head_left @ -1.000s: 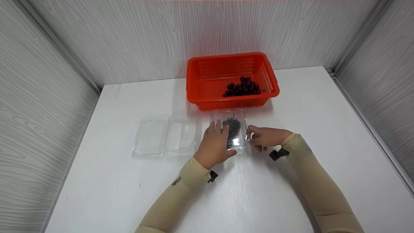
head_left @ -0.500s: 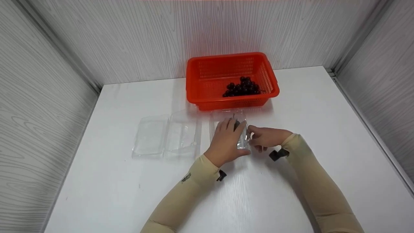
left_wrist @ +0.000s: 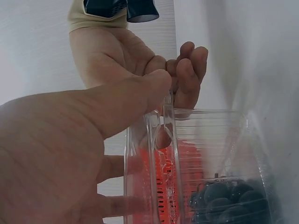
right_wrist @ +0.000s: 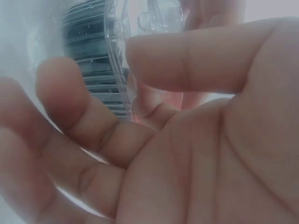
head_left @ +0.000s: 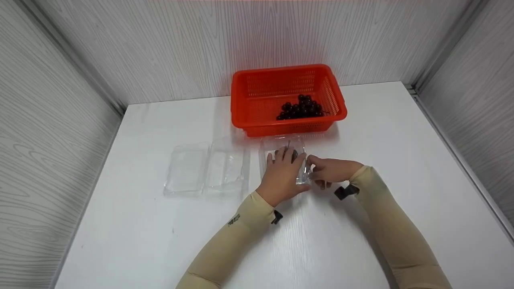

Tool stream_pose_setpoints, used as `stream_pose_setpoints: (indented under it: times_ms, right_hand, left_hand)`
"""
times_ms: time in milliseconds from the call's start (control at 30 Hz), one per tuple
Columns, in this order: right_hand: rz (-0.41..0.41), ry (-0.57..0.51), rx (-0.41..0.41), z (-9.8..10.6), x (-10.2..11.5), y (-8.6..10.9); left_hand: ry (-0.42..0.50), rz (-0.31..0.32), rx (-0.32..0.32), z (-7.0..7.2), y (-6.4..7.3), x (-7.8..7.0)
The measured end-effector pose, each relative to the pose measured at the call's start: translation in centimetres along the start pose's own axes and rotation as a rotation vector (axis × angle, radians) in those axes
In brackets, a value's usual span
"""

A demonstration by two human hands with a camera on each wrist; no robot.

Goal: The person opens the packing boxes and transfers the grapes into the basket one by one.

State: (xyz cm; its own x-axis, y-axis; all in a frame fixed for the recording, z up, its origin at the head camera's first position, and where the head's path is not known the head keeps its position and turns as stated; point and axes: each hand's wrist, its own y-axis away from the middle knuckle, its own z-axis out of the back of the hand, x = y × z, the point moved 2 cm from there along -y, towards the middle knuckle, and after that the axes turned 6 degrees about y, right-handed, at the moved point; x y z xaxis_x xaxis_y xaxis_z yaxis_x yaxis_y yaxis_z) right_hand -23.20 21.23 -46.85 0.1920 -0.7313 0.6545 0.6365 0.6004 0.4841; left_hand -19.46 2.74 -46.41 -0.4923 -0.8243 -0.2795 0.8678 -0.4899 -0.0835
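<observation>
A clear plastic clamshell box [left_wrist: 212,119] stands closed in front of the basket, with a bunch of dark grapes [left_wrist: 224,200] inside. My left hand [head_left: 281,176] lies across its lid, fingers spread and fairly straight, and covers most of the grapes in the head view. At the box's right edge, my right hand [head_left: 333,169] pinches the rim between thumb and index finger. Its other fingers are loosely bent below, as the right wrist view shows. How far the rim is pressed together there cannot be made out.
Behind the box stands a red perforated basket [head_left: 287,129] with more dark grapes [head_left: 301,109] in its front right part. A second clear clamshell [head_left: 186,170] lies opened out flat to the left. White panels wall the table at the back and sides.
My left hand has slid right across the lid, nearer to my right hand, then shifted only slightly. My right hand has stayed at the box's edge.
</observation>
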Motion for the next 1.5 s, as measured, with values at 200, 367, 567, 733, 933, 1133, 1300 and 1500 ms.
stream_pose_setpoints:
  times_ms: [200, 367, 567, 733, 933, 1133, 1300, 1500]
  right_hand:
    - [0.002, 0.012, 0.005, 0.01, 0.16, 0.11]
    - [-0.005, 0.021, 0.004, 0.0, 0.17, 0.06]
    - [0.017, 0.022, 0.007, -0.01, -0.03, -0.01]
    - [0.031, 0.024, 0.003, -0.02, -0.16, -0.06]
    - [0.006, 0.02, 0.006, 0.0, -0.09, -0.07]
    - [-0.004, 0.017, 0.007, -0.04, -0.05, -0.1]
    - [0.013, 0.021, 0.007, -0.13, -0.22, -0.2]
    - [0.016, 0.014, 0.003, -0.2, -0.05, -0.15]
  left_hand:
    - [0.006, -0.002, 0.004, 0.14, 0.13, -0.01]
    - [-0.018, -0.01, 0.011, 0.1, 0.28, -0.1]
    - [-0.026, -0.021, 0.002, 0.07, 0.41, -0.12]
    - [-0.032, -0.035, -0.013, 0.22, 0.47, -0.16]
    - [-0.021, -0.03, -0.012, 0.26, 0.39, -0.11]
    - [-0.007, -0.03, -0.008, 0.41, 0.37, -0.04]
    - [0.009, -0.022, 0.002, 0.58, 0.34, -0.02]
    - [0.015, -0.027, -0.007, 0.5, 0.32, 0.01]
